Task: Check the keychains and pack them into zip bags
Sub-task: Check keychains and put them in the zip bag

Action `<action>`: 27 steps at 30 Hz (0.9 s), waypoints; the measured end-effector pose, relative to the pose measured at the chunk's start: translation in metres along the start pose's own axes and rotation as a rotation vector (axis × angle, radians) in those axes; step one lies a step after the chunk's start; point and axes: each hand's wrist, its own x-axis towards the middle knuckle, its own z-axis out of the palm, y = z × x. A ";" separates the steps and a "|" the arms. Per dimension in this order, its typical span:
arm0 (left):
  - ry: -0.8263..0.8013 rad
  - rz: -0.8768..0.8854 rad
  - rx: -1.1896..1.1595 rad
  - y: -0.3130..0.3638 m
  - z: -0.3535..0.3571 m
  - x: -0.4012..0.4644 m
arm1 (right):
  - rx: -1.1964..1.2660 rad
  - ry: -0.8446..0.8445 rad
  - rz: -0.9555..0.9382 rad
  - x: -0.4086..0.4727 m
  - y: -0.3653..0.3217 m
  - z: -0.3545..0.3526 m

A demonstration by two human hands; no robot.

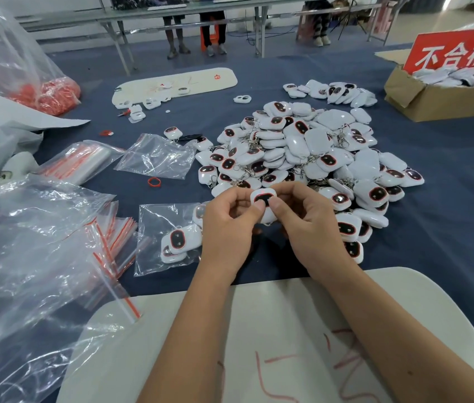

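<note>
The person is holding one white keychain (265, 203) up in front of them, just above the blue table (448, 216). The left hand (227, 225) is gripping its left edge with curled fingers, the thumb lying against the rim. The right hand (305, 228) is pinching its right side, the thumb pressing beside the dark oval face with its red ring. Both hands are closed on this same piece, and a small red glow is showing near the top of its face.

Behind the hands, from twelve to two o'clock, a big heap of keychains (311, 149) is lying loose, some face up, some face down, with metal rings sticking out between them. A smaller cluster (334, 93) is sitting farther off at one o'clock.

At nine o'clock from the hands, a zip bag (169, 237) is lying flat with a few keychains inside it. An open, crumpled clear bag (157, 155) is lying at eleven o'clock, and a red rubber band (154, 181) is resting just below it. A stack of empty zip bags (113, 237) with red seal strips is spreading out at nine o'clock, partly under large sheets of clear plastic (26, 257).

At two o'clock, far off, a cardboard box (433, 103) carrying a red sign (459, 50) is holding more white pieces. A white board (288, 330) is lying at six o'clock under the forearms, with red scribbles on it.
</note>
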 end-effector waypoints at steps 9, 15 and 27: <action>0.015 -0.004 0.027 0.000 0.000 0.001 | 0.034 -0.008 -0.002 0.000 0.000 0.001; 0.035 0.028 0.074 0.001 0.001 -0.001 | 0.051 -0.018 0.029 0.000 -0.001 0.000; 0.044 0.106 0.135 0.004 0.003 -0.004 | 0.054 0.014 0.046 0.000 0.000 -0.004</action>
